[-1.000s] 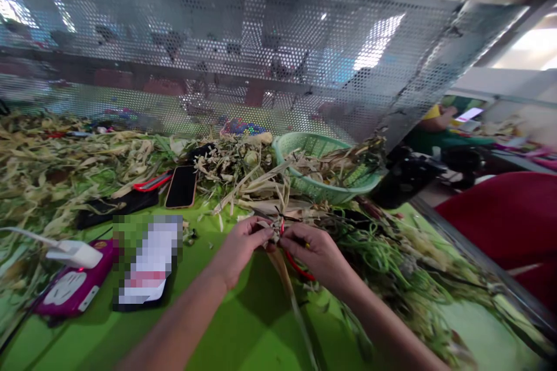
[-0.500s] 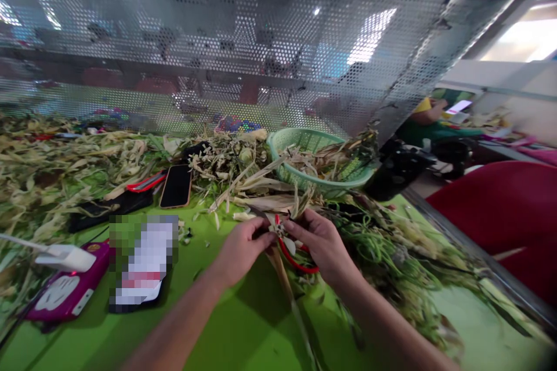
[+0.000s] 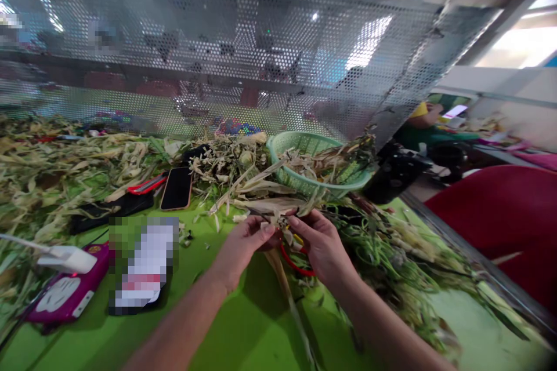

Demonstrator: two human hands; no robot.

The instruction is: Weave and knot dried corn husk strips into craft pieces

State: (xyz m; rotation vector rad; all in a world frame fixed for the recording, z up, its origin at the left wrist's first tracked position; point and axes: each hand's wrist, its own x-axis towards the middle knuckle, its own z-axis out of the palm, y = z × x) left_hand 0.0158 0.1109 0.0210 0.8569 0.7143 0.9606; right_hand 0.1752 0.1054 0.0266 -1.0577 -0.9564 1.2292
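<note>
Pinching fingers: left hand [image 3: 244, 246] and right hand [image 3: 322, 243] almost meet, tips grasping pale dried husk [image 3: 274, 220] between them; its exact form is too small to tell.
Green basket [image 3: 324, 185]: beyond the fingers, slightly right, partly filled with dry brownish husks [image 3: 307, 162], their lower layers hidden.
Red loop [image 3: 296, 267]: just below the right fingers, the rest hidden.
Masked object [image 3: 145, 261]: left of the fingers on the green surface [image 3: 239, 324], obscured by pixelation.
</note>
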